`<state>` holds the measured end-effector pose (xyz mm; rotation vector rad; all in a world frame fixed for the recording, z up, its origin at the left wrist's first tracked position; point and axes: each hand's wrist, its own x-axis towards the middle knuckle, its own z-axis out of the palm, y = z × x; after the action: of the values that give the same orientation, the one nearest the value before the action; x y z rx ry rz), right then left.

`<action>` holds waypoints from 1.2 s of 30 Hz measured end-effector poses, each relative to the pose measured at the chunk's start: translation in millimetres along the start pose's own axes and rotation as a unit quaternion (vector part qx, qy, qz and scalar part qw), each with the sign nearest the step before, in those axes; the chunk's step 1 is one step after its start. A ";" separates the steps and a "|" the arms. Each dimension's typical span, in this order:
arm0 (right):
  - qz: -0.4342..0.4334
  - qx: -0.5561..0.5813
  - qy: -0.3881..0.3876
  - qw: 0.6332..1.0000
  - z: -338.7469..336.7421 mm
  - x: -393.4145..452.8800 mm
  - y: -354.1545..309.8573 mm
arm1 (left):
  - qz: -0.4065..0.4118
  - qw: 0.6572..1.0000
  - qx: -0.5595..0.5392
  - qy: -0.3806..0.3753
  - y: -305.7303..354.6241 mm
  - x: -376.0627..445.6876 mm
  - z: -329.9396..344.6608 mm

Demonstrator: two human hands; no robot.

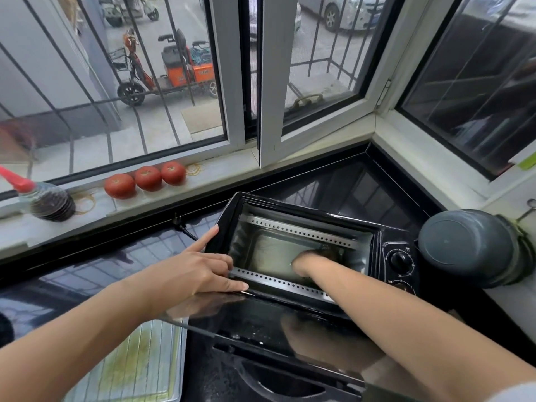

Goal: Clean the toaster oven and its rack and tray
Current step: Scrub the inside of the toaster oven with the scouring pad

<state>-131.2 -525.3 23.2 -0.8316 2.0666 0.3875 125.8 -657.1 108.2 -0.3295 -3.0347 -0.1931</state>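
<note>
A black toaster oven (385, 236) stands on the dark counter with its glass door (261, 323) folded down toward me. My left hand (203, 265) rests on the oven's left front corner, fingers straight, index finger along the left edge. My right hand (316, 259) reaches deep into the cavity and presses on the back wall; its fingers are mostly hidden, and I cannot tell whether it holds a cloth. A metal tray with a wire rack (139, 364) lies on the counter at lower left, its surface stained yellowish.
Three tomatoes (145, 178) and a bottle with a red cap (43, 198) sit on the window sill. A grey pot-like appliance (472, 248) stands right of the oven. The oven's power cord (182, 224) runs behind it. Barred windows enclose the corner.
</note>
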 end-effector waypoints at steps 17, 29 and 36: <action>0.025 0.008 0.036 0.999 -13.3 -7.6 6.5 | 0.001 1.000 -0.014 0.005 -1.6 2.8 3.5; 0.107 0.024 0.103 0.989 12.7 9.8 0.3 | -0.008 1.000 -0.020 0.005 2.6 3.2 3.6; 0.067 0.040 0.131 0.988 0.0 -5.4 0.2 | -0.024 0.998 -0.050 -0.024 0.4 7.2 -3.9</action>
<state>-129.1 -522.8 27.6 -0.7288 2.3734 0.2759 119.1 -655.8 112.8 -0.2723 -3.0886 -0.3470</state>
